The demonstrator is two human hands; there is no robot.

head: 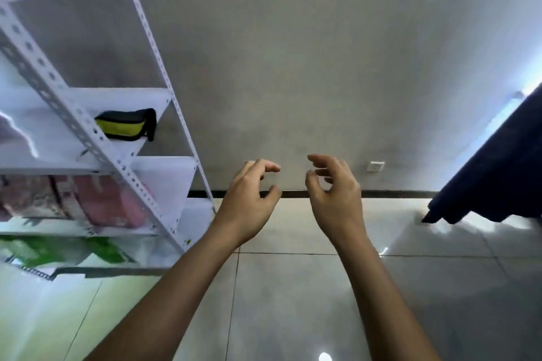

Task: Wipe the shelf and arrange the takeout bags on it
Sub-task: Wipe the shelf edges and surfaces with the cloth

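Observation:
A white metal shelf unit (88,129) stands at the left against a grey wall. On one shelf lies a black and yellow pouch (126,125). The shelf below it holds pink takeout bags (108,202), blurred. Lower still sits a white bag with green print (58,252). My left hand (249,199) and my right hand (334,190) hover side by side in front of the wall, to the right of the shelf. Their fingers are loosely curled and neither holds anything. No cloth is in sight.
Grey floor tiles (293,302) spread below my arms. A dark blue fabric (498,173) hangs at the right edge. A white wall socket (375,166) sits low on the wall. A dark skirting strip (396,193) runs along the wall's base.

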